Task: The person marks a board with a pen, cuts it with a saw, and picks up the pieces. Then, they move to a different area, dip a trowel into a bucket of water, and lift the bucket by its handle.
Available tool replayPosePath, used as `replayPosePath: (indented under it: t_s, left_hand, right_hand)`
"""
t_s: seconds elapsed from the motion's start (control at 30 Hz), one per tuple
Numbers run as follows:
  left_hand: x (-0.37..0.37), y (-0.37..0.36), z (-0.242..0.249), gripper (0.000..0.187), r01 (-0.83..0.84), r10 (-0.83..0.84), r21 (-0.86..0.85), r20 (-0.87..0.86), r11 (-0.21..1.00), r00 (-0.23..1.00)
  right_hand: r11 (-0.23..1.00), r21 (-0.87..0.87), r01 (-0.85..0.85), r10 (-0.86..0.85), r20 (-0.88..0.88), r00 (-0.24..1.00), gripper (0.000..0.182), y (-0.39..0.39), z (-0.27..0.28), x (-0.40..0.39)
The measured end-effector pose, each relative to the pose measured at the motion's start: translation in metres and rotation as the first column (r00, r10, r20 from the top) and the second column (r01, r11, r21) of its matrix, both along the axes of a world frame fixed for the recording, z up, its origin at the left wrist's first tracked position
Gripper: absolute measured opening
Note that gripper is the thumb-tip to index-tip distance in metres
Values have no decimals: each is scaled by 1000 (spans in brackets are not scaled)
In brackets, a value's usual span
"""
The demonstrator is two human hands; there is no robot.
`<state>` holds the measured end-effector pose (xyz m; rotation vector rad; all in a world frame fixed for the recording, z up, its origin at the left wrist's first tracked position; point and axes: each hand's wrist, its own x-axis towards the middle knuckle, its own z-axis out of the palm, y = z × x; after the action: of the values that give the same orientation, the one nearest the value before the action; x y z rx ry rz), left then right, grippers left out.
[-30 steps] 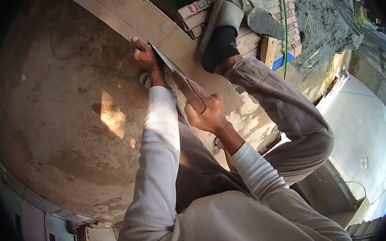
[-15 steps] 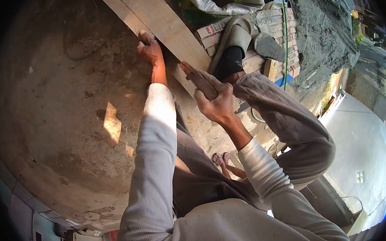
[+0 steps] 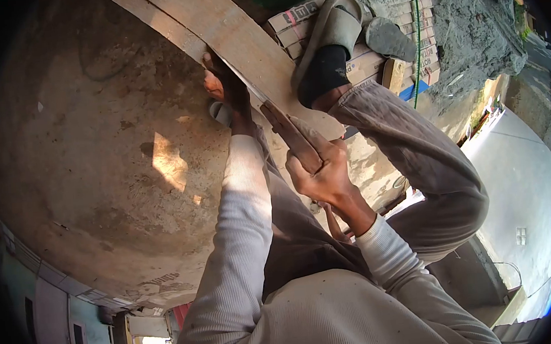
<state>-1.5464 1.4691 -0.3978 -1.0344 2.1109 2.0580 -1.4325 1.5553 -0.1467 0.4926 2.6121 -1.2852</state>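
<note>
A long wooden board (image 3: 240, 34) runs from the top of the view down toward me, with a lengthwise slit along it. My right hand (image 3: 323, 172) is closed around the wooden handle of a hand saw (image 3: 292, 135). Its thin pale blade lies in line with the slit, partly hidden by the board. On the left, my left hand (image 3: 225, 89) is closed at the narrower strip's edge, mostly in shadow. My slippered right foot (image 3: 336, 40) is beside the board's right edge.
Stacked tile boxes (image 3: 363, 60) sit under the foot, with a loose slipper (image 3: 391, 39) and a green hose (image 3: 418, 40) there. A grey sand heap (image 3: 470, 30) rises at right. Another person's leg (image 3: 333, 222) shows behind me. Stained concrete floor (image 3: 97, 184) spreads at left.
My right hand has drawn the saw back toward my body, and more of its blade shows. The left hand has shifted slightly down along the strip. The view has moved a little.
</note>
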Motion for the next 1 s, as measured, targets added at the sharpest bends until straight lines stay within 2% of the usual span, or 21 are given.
replayPosePath:
  t_s: [0.07,0.1,0.13,0.17,0.2,0.27,0.3,0.33,0.37,0.43,0.47,0.53,0.57,0.63,0.7,0.8,0.83,0.9,0.93,0.97,1.0]
  left_hand:
    - [-4,7,-13,59,0,-3,-30,-85,1000,996]
    - [-10,6,-38,61,24,-34,-133,-75,991,997]
    - [0,-2,-72,62,63,-76,-237,-49,970,996]
    - [3,-8,-66,64,109,-119,-345,-10,932,993]
    - [8,-4,-59,68,80,-122,-344,-103,936,987]
    - [-1,-4,-33,69,134,-151,-365,-17,921,988]
    - [-4,-1,-27,69,158,-163,-369,19,916,986]
    - [-4,0,-40,71,149,-167,-323,-28,935,986]
    - [1,-4,-63,72,141,-167,-283,-69,949,984]
    - [3,-4,-66,73,113,-135,-184,-111,976,985]
    - [4,0,-49,74,100,-112,-118,-101,988,989]
    - [-3,-13,-56,74,127,-143,-256,-46,958,989]
    - [-2,-27,-102,74,171,-180,-429,19,887,983]
    - [6,-13,-107,74,158,-137,-476,80,865,987]
    - [-9,4,-37,71,3,11,-284,48,959,999]
    - [1,-10,-66,69,129,-167,-319,-93,939,982]
    - [-2,-6,-61,67,118,-156,-279,-120,953,980]
    - [-6,-4,-41,63,94,-129,-208,-159,974,979]
    - [-7,-1,-35,59,86,-100,-221,-53,971,994]
    - [6,-1,-37,57,87,-100,-209,-52,974,994]
    - [6,-5,-49,56,76,-93,-199,-77,977,993]
  right_hand:
    - [999,24,-22,21,51,998,63,18,49,53]
    - [999,35,-34,31,77,997,64,27,74,79]
    - [990,101,-94,86,82,993,57,32,92,78]
    - [974,166,-152,139,89,986,50,36,111,76]
    - [994,94,-62,55,78,995,51,34,101,77]
    - [986,-96,139,-132,70,989,57,23,59,53]
    - [998,-26,61,-62,-9,998,56,19,23,27]
    - [999,54,-5,9,-87,996,54,15,-12,2]
    - [999,18,40,-39,-10,999,51,6,-36,-17]
    - [998,8,61,-61,87,994,49,2,-50,-14]
    - [998,38,44,-48,116,992,50,4,-39,-1]
    - [999,-30,14,-14,-7,1000,58,10,10,24]
    - [993,81,-84,83,15,996,60,17,47,40]
    - [969,191,-158,151,51,987,62,32,94,82]
    - [965,209,-158,150,55,987,64,38,100,95]
    - [997,65,-30,29,14,999,56,24,26,67]
    - [999,-24,27,-28,-38,999,52,19,-11,45]
    - [999,41,-10,8,48,999,54,6,-48,18]
    - [1000,16,4,-5,73,997,58,9,-43,29]
    - [999,-3,36,-35,116,993,62,13,-24,51]
    - [1000,-5,29,-28,72,997,65,20,0,63]
